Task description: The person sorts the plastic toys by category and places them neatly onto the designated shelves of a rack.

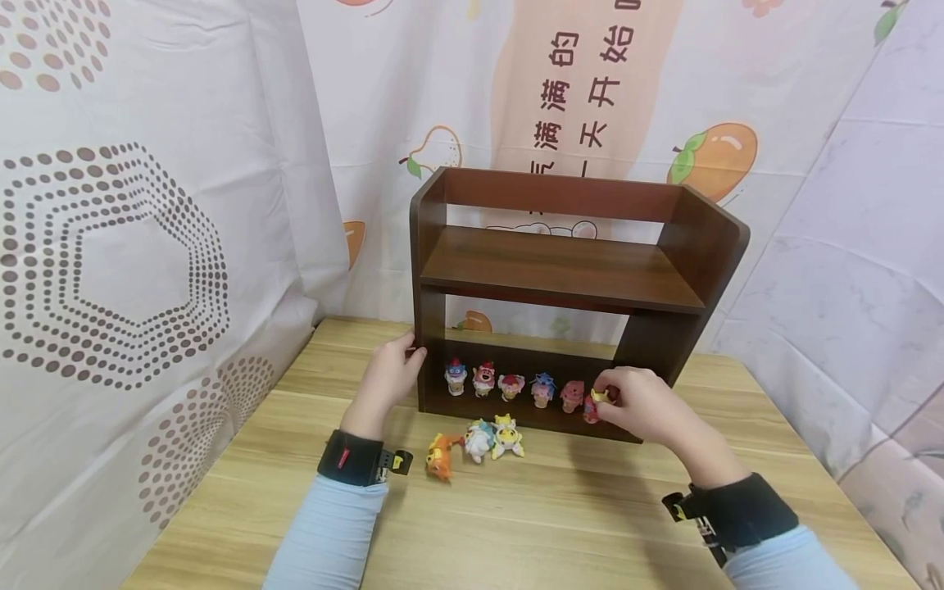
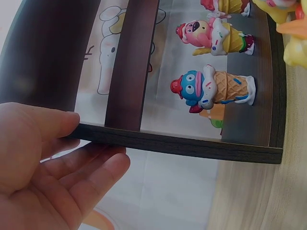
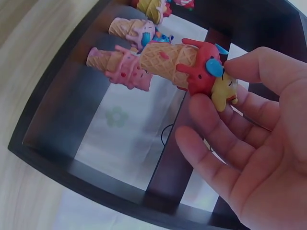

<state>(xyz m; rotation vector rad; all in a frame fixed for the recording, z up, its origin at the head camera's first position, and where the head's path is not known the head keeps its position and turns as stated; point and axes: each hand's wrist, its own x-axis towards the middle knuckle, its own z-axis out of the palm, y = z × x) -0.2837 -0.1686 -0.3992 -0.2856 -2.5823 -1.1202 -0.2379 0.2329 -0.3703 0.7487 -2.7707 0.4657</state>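
Observation:
My right hand (image 1: 637,397) pinches an ice-cream-cone figurine (image 3: 204,67) by its top, which has red icing and a small yellow character. That figurine is at the right end of a row of similar cone figurines on the lower level of a dark brown shelf (image 1: 560,262). The row includes a blue-headed one (image 2: 192,88), a pink bear one (image 2: 201,36) and a pink cone (image 3: 127,69). My left hand (image 1: 387,373) holds the front edge of the shelf's left side panel between thumb and fingers.
In front of the shelf, on the wooden table (image 1: 501,524), lie an orange figurine (image 1: 440,456), a white-and-blue one (image 1: 479,440) and a yellow-and-white one (image 1: 507,437). A printed cloth (image 1: 383,98) hangs behind the shelf, and other cloths hang at both sides.

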